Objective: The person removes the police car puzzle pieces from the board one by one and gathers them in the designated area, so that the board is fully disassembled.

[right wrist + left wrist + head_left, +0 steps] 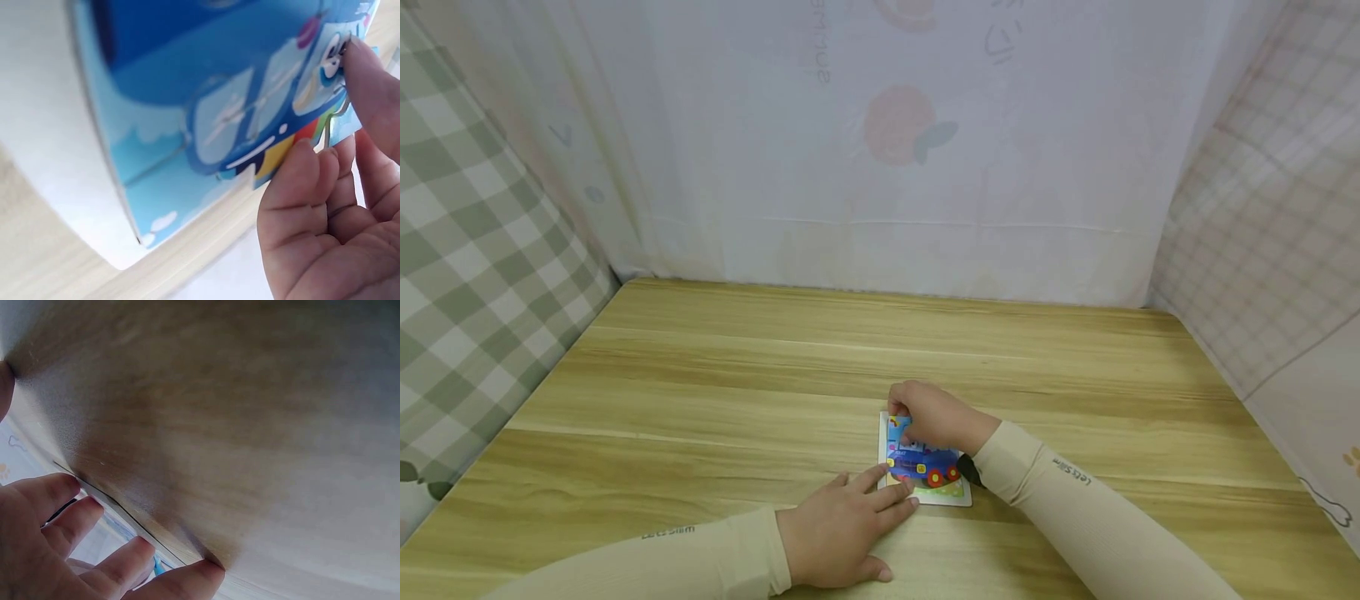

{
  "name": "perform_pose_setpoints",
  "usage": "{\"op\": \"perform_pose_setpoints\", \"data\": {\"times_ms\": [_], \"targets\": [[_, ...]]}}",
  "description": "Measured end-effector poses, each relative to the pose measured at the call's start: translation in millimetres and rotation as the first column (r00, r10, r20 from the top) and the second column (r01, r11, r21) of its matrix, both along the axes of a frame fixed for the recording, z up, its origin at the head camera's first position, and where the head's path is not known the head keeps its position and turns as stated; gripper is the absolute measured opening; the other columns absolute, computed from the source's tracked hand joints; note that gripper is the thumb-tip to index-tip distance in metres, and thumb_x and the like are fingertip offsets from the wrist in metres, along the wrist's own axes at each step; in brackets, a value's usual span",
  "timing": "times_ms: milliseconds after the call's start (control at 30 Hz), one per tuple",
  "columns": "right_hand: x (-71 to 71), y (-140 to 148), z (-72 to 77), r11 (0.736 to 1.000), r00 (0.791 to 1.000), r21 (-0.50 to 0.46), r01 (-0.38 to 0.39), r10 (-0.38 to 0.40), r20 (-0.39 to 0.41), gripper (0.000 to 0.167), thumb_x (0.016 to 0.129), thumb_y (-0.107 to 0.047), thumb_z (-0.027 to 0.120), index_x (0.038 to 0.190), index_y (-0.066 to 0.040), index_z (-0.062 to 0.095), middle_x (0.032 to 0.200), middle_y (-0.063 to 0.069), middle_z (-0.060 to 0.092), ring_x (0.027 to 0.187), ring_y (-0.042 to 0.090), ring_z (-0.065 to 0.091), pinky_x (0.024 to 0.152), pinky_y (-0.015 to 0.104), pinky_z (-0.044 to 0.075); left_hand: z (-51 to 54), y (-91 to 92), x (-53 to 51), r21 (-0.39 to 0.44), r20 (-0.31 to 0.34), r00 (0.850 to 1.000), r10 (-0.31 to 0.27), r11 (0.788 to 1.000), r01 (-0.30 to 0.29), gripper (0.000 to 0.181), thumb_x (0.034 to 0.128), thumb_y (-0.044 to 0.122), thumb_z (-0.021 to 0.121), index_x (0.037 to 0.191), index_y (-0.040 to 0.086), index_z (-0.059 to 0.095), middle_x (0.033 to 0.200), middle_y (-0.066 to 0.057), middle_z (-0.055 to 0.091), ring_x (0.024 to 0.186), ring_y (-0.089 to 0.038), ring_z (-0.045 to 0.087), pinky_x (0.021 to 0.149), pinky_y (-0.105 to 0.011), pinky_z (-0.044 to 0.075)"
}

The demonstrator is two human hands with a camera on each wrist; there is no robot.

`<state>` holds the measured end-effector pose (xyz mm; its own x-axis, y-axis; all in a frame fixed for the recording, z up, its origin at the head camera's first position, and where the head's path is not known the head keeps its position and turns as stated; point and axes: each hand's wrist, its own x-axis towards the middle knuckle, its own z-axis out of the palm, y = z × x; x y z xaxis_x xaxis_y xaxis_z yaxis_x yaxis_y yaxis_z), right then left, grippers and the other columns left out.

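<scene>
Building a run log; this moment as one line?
right grip: pinches blue printed puzzle piece | left grip: rests on near-left corner of white-rimmed rectangular puzzle board

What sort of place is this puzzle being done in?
Probably a cloth-screened table nook, maybe indoors: there's a wood-grain tabletop, a white fruit-print curtain hanging behind it, and a green-and-white checked cloth along the picture's left side.

Your right grip (331,231) pinches the blue jigsaw (231,119): your thumb (375,100) touches its cartoon face (330,69), and a curled fingertip (299,156) meets the rainbow-striped edge. A white border (44,125) runs beside the jigsaw, with the pale wooden bench (31,250) beyond.
</scene>
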<state>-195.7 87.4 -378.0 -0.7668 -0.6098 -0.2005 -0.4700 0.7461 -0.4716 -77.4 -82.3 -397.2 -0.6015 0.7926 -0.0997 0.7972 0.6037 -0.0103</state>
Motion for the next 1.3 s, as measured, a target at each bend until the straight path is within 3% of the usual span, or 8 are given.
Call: {"op": "perform_pose_setpoints", "data": {"times_ms": [367,733,1067,1300], "targets": [[2.3,0.8,4.0,1.0,1.0,-0.01,-0.019,0.019,-0.023,0.03,0.073,0.0,0.08,0.083,-0.009,0.053,0.077,-0.001,0.05,0.074,0.017,0.047,0.067,0.032,0.042,-0.9,-0.5,-0.7,0.005,-0.009,1.0,-0.005,1.0,0.005,0.069,0.0875,0.061,0.056,0.144,0.023,0.046,0.148,0.006,0.043,0.136,-0.028,0.039,0.085,-0.047,0.051],[3.1,3.3,2.3,1.0,0.998,0.015,-0.016,0.015,0.054,0.021,0.081,-0.003,0.075,0.081,-0.012,0.056,0.075,-0.005,0.056,0.069,0.013,0.051,0.066,0.029,0.046,-0.7,0.0,-0.5,0.005,-0.017,1.0,-0.003,1.0,0.003,0.069,0.0873,0.061,0.056,0.144,0.023,0.047,0.149,0.006,0.042,0.135,-0.028,0.04,0.085,-0.047,0.051],[2.7,3.6,2.2,0.998,0.997,0.028,-0.058,0.057,0.056,0.02,0.084,-0.004,0.072,0.082,-0.012,0.054,0.076,-0.004,0.055,0.071,0.013,0.051,0.068,0.029,0.047,-0.7,-0.4,0.1,0.009,-0.039,0.999,-0.008,1.0,0.009,0.068,0.0872,0.061,0.056,0.143,0.023,0.048,0.148,0.006,0.044,0.135,-0.028,0.04,0.086,-0.045,0.051],[0.1,7.8,7.5,0.998,0.995,-0.046,-0.051,0.055,0.088,0.015,0.087,-0.001,0.068,0.084,-0.011,0.057,0.078,-0.003,0.054,0.07,0.012,0.05,0.065,0.027,0.044,-0.5,0.4,0.5,0.004,-0.025,1.0,0.0,1.0,0.001,0.069,0.0872,0.061,0.056,0.144,0.023,0.047,0.148,0.007,0.043,0.135,-0.027,0.04,0.086,-0.047,0.051]]}}
